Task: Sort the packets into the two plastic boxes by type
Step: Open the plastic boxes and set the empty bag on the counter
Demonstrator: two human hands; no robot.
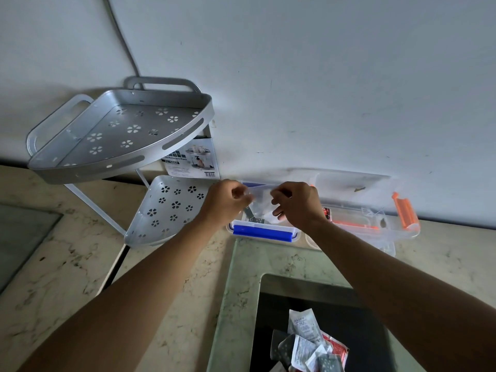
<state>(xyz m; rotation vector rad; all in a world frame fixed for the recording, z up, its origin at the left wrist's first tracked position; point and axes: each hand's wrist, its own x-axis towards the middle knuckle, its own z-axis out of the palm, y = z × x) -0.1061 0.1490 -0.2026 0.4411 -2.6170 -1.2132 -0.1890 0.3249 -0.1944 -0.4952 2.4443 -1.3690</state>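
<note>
A clear plastic box with blue latches [261, 232] stands on the counter by the wall. Its clear lid [259, 195] is raised, and my left hand [226, 201] and my right hand [296, 204] each pinch the lid's upper edge. A dark packet [252, 216] shows inside this box. To the right is a second clear box with orange latches [405, 210], its lid leaning open against the wall and a red packet [327, 214] inside. A pile of white, dark and red packets [308, 342] lies in a black recess at the bottom.
A silver two-tier corner rack [120, 135] with flower-shaped holes stands left of the boxes, with its product card [193, 159] against the wall. A grey cable [120, 36] runs up the wall. The marble counter [67, 264] extends to the left.
</note>
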